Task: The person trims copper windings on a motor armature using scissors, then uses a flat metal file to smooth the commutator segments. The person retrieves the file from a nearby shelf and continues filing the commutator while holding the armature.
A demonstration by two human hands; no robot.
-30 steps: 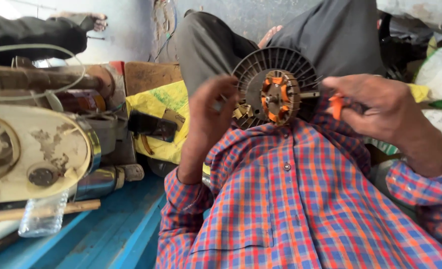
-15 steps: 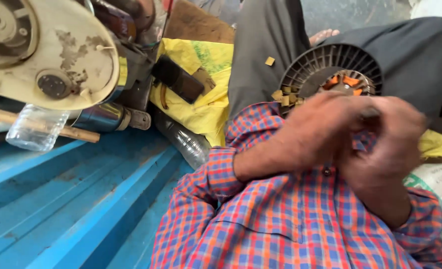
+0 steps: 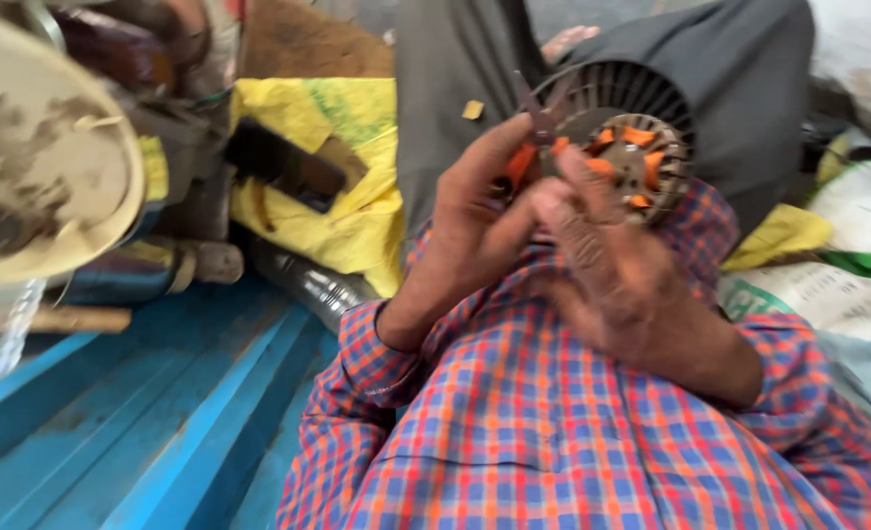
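Down across the bottom of the view, my two plaid sleeves fill most of the frame, forearms drawn in close to the chest so both hands meet in front of me. Behind them sit grey-trousered knees, and the round motor stator rests against that lap, its dark slotted ring and orange slot liners facing me; I judge the lap props it steady. To the left spreads the blue painted surface, ribbed in long planks, with a cream-coloured worn machine housing looming at the edge, blurred. A yellow sack lies crumpled beside it, a dark metal tube just under that, and white printed sacks on the right.

Now the hands: my left hand is curled shut around the orange handles of small pliers, tips pointing up just beside the stator rim. My right hand lies against the left, fingers bunched together near the handles; whether it grips anything I cannot tell.
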